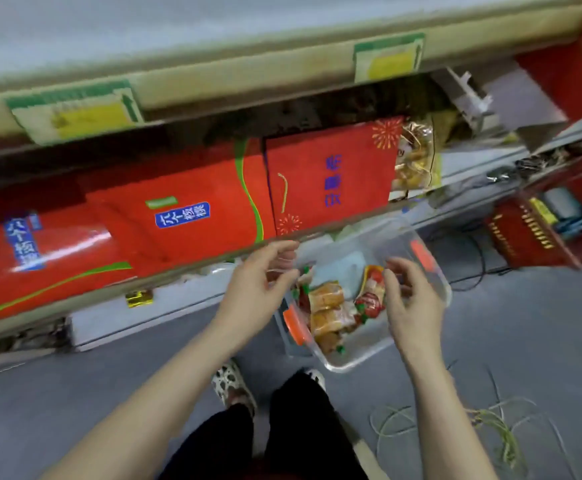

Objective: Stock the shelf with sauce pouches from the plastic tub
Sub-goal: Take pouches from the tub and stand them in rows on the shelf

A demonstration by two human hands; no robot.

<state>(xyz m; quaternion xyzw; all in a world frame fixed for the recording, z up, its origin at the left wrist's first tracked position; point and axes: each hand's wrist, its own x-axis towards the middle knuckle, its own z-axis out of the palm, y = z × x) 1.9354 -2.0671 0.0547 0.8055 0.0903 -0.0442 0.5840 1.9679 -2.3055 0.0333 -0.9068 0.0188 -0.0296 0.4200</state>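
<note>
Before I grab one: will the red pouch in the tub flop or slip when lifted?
Probably floppy: the red pouch lies bent against other pouches in the clear tub. Its glossy film may be slippery. It looks thin, so it is likely light.

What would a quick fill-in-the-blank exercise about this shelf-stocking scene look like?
1. The clear plastic tub has latches coloured ____.
2. The tub stands on the grey ____ and holds sauce pouches.
3. The large boxes on the shelf are mainly ____.
4. The left hand and right hand are both above the ____.
Missing words: orange; floor; red; tub.
</note>
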